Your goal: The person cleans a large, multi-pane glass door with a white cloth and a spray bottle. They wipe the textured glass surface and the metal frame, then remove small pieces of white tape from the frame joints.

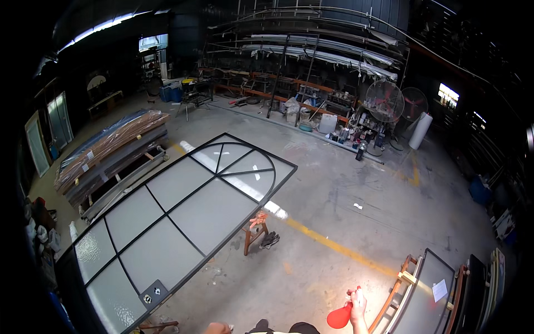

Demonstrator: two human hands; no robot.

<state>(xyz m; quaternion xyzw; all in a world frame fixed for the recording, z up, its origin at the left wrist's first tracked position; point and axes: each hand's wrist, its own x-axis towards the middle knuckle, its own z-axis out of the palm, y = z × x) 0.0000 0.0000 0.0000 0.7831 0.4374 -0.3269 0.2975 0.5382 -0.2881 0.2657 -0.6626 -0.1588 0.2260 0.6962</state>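
Observation:
At the lower right, my right hand (359, 309) is closed around a hand-held thing with a red, rounded body (339, 317) and a small red-and-white tip; its exact kind I cannot make out. Only a piece of my left hand (218, 328) shows at the bottom edge, its fingers not readable. To my left lies a large black-framed glass door panel (189, 203) with dividing bars and a fan-shaped arch at its far end. A dark plate with two round fittings (153, 295) sits at its near corner. Neither hand visibly touches the panel.
An orange-brown trestle (253, 236) stands under the panel's edge, with dark gloves (270, 240) on the floor beside it. Framed panels lean on a rack (425, 289) at right. Wrapped boards (111, 147) are stacked at left; fans (384, 101) stand at the back.

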